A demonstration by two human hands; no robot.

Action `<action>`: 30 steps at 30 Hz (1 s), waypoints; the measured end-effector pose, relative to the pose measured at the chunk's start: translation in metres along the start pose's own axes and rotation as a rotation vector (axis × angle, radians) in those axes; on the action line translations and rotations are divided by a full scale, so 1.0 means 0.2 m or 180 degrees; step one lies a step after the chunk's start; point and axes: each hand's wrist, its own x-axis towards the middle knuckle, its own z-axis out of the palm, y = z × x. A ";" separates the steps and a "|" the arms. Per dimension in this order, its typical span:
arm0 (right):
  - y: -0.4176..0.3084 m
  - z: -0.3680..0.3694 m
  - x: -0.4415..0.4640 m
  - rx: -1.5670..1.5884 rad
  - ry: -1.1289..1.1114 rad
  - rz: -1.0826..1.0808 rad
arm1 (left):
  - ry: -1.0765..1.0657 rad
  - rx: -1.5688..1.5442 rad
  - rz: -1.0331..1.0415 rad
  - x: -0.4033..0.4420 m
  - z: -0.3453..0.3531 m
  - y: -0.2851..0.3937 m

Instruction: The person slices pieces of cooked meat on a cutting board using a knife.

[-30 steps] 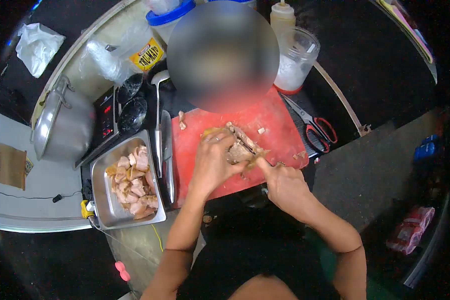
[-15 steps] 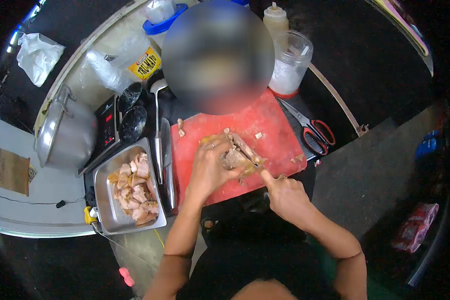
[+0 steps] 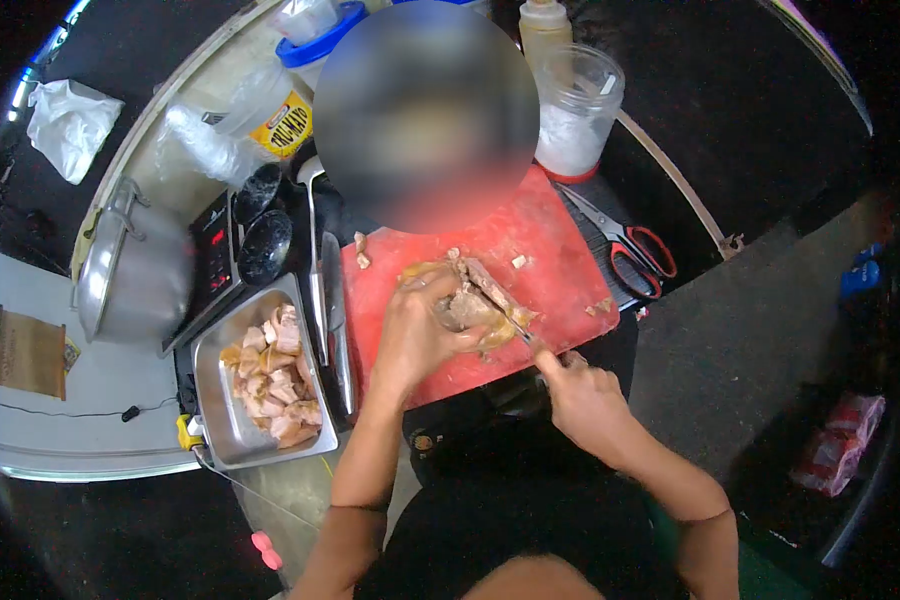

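On the red cutting board (image 3: 565,265) lies a piece of cooked, pale meat (image 3: 467,312) with a yellowish skin. My left hand (image 3: 415,330) is curled over its left side, fingers and thumb pressed around it. The handle of a knife is in the closed grip of my right hand (image 3: 588,402), at the board's near edge. The knife's blade (image 3: 510,322) points up and left into the meat, with a strip of meat on its far side. Part of the blade is hidden in the meat. Small scraps (image 3: 361,250) lie on the board.
To the left, a metal tray (image 3: 210,400) holds cut meat chunks (image 3: 278,385). Beside it are a long-handled ladle (image 3: 316,270), a second knife (image 3: 338,335), an induction cooker (image 3: 215,255) and a lidded pot (image 3: 135,270). Scissors (image 3: 625,245) and a plastic jar (image 3: 575,115) are at the right.
My right hand has drawn back slightly down and right, and more of the blade shows outside the meat. My left hand keeps its hold. The view has shifted a little.
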 end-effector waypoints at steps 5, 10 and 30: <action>0.02 0.06 -0.01 -0.0052 0.0031 -0.0014 | -0.0139 -0.0048 0.0090 0.02 0.00 -0.01; 0.01 0.08 0.07 0.0026 -0.0052 -0.0012 | 0.0016 -0.0004 0.0018 0.01 0.00 0.01; 0.10 0.14 -0.13 -0.0053 -0.0015 0.0132 | -0.0281 0.0084 -0.0088 0.02 -0.01 0.00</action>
